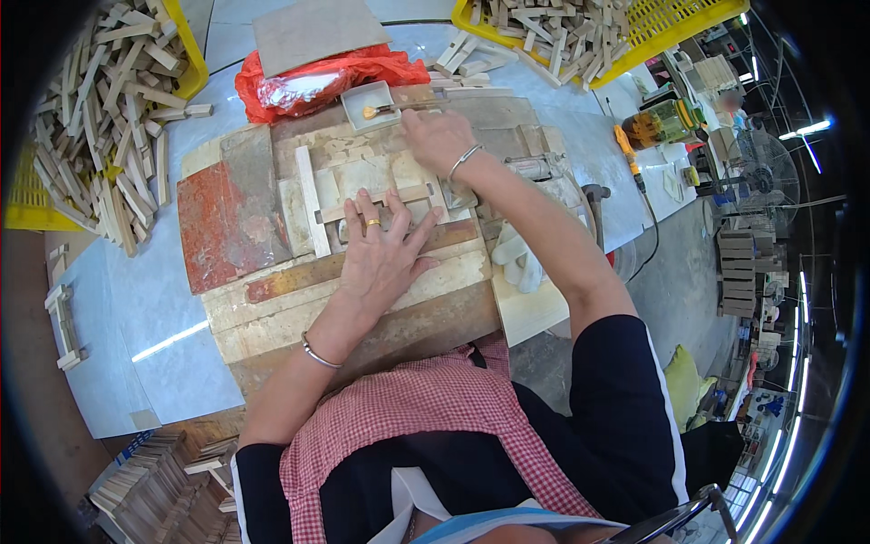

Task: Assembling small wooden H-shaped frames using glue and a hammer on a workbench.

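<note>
My left hand lies with spread fingers over a short wooden crosspiece on the worn work board. A pale wooden strip stands beside its fingertips, meeting the crosspiece's left end. Farther off, my right hand is closed around the handle of a small brush. The brush's yellowish head rests in a shallow white tray. Part of the handle is hidden by my fingers.
Yellow baskets heaped with wooden pieces stand at the far left and far right. Behind the tray lies a red plastic bag under a flat board. A white glove and a lidded jar are on the right.
</note>
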`<state>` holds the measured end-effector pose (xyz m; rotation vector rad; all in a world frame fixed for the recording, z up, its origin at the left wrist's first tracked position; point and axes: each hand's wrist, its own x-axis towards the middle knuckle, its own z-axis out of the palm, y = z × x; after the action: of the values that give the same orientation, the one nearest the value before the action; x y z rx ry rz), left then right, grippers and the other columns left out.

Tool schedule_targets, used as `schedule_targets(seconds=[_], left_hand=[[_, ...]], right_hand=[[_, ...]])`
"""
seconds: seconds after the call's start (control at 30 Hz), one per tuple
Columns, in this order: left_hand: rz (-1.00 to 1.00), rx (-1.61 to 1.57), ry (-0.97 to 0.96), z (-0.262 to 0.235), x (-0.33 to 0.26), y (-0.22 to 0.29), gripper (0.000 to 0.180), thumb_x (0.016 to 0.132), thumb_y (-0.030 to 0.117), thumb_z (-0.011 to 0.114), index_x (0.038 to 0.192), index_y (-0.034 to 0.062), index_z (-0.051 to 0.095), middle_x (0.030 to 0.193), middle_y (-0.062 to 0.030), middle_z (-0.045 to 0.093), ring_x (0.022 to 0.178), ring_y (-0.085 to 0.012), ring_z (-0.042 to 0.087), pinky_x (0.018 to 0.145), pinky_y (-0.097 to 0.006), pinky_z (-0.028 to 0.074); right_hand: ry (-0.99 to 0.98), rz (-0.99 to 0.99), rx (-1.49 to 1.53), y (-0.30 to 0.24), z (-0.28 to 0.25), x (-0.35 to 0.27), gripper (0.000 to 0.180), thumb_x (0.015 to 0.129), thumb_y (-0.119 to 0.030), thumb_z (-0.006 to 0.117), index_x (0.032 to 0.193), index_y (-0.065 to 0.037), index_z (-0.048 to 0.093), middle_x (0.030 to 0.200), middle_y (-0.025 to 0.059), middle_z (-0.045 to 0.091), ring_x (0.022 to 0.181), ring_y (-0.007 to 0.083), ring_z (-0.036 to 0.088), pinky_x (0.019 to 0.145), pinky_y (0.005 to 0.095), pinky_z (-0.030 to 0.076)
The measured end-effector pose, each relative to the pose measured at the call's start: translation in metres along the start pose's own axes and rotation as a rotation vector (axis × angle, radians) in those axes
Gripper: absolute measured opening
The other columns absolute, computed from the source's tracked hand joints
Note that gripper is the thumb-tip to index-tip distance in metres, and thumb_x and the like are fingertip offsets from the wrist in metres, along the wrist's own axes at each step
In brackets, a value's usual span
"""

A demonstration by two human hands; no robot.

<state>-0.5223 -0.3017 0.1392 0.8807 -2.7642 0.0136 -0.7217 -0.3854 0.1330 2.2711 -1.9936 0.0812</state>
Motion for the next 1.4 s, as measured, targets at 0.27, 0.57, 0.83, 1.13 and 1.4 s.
schedule_targets(seconds=[0.27, 0.57, 0.83, 1.13, 1.4], left_hand=[[-0.009, -0.007, 0.048, 0.000, -0.004, -0.003, 0.067, 0.079, 0.055, 0.060, 0.138, 0.0281, 0.044, 0.131, -0.0202, 0.044, 0.119, -0.0531, 0.040, 0.101, -0.063, 0.031], [-0.014, -0.103, 0.126, 0.004, -0.015, -0.010, 0.068, 0.078, 0.051, 0.064, 0.138, 0.0246, 0.045, 0.135, -0.0199, 0.043, 0.123, -0.0512, 0.037, 0.105, -0.060, 0.028], [-0.063, -0.138, 0.116, 0.006, -0.018, -0.010, 0.077, 0.082, 0.044, 0.062, 0.136, -0.0053, 0.038, 0.140, -0.0192, 0.040, 0.132, -0.0427, 0.032, 0.112, -0.050, 0.023], [-0.067, -0.166, 0.171, 0.015, -0.025, -0.005, 0.070, 0.084, 0.036, 0.062, 0.133, -0.0096, 0.041, 0.139, -0.0229, 0.040, 0.133, -0.0350, 0.035, 0.112, -0.049, 0.023], [-0.064, -0.188, 0.174, 0.013, -0.023, -0.005, 0.069, 0.081, 0.035, 0.062, 0.130, -0.0097, 0.044, 0.137, -0.0237, 0.043, 0.132, -0.0357, 0.036, 0.113, -0.051, 0.022]], right_hand=[[0.231, -0.088, 0.336, 0.002, -0.012, -0.017, 0.017, 0.080, -0.012, 0.064, 0.096, -0.007, 0.066, 0.090, 0.0111, 0.058, 0.091, 0.0303, 0.057, 0.079, 0.0405, 0.048], [0.342, 0.165, 0.359, 0.008, -0.060, -0.143, 0.022, 0.084, -0.012, 0.061, 0.104, -0.003, 0.063, 0.101, 0.0135, 0.061, 0.095, 0.0305, 0.057, 0.082, 0.0387, 0.046], [0.258, 0.299, 0.125, -0.013, -0.015, -0.230, 0.044, 0.081, -0.011, 0.064, 0.122, -0.003, 0.052, 0.104, 0.0161, 0.056, 0.095, 0.0331, 0.054, 0.077, 0.0400, 0.045], [0.379, 0.041, 0.490, -0.032, -0.057, -0.123, 0.026, 0.080, -0.006, 0.064, 0.105, -0.005, 0.062, 0.091, 0.0110, 0.059, 0.084, 0.0296, 0.059, 0.071, 0.0368, 0.048], [0.268, -0.126, 0.517, -0.052, -0.032, -0.033, 0.016, 0.075, -0.011, 0.068, 0.090, -0.008, 0.066, 0.086, 0.0078, 0.056, 0.077, 0.0262, 0.059, 0.065, 0.0368, 0.049]])
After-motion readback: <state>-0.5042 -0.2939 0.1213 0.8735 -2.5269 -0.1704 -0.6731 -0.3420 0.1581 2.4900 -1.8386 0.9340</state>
